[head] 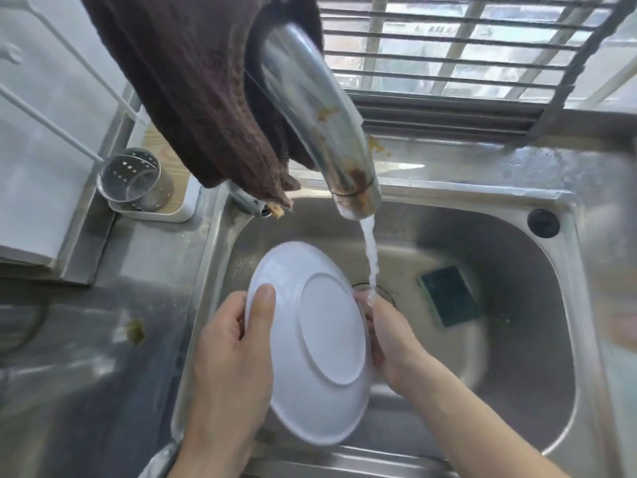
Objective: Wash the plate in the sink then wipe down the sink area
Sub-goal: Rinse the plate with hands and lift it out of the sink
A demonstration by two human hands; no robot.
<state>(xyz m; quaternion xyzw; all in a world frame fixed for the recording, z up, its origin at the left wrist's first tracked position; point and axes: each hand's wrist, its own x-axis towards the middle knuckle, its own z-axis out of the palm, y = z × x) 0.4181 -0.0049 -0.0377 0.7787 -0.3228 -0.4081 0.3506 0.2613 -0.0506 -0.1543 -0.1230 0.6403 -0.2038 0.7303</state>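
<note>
— Both hands are working over the sink point(537, 401): the left hand point(227, 360) is gripping the plate point(310, 346) by its left rim, thumb on the underside.

— And the right hand point(389, 336)?

— It is pressing behind the plate's right edge, under the running water point(371, 267); how wide it is, I cannot tell.

— What is risky here?

— Wet fingers are holding a tilted plate; it could be slipping into the basin near the sponge point(448, 294).

brown towel point(193, 98), cutlery holder point(138, 181) — barred window point(465, 46)
</note>
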